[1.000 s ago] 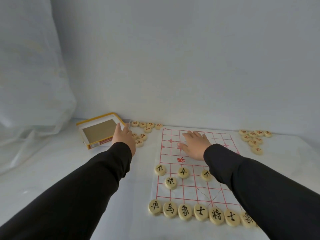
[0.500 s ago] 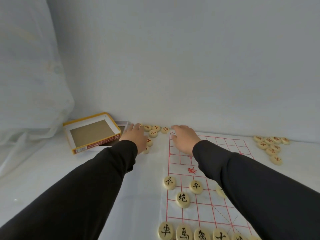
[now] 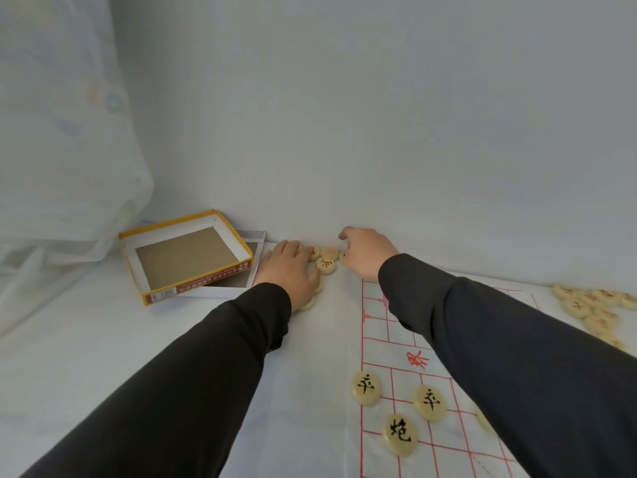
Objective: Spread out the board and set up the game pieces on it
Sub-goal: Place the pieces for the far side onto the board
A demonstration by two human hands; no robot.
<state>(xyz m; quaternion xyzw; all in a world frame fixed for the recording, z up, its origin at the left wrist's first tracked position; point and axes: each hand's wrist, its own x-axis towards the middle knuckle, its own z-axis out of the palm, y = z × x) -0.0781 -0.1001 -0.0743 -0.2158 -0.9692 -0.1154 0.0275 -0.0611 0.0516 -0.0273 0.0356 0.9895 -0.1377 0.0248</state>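
A white board sheet with a red grid lies flat on the table. Black-lettered round pieces stand on its near part, among them a soldier and a cannon. A cluster of red-lettered pieces lies off the board's far left corner. My left hand rests flat over the left of that cluster, covering some pieces. My right hand reaches over its right side with fingers curled down; what they touch is hidden.
An open yellow-edged cardboard box lies on its white lid at the far left. A second heap of red-lettered pieces sits at the far right. A wall stands close behind; a white cloth hangs on the left.
My right hand left the board and moved left to the red pieces beyond its corner. My left hand slid right from the box onto the same cluster. The view moved forward.
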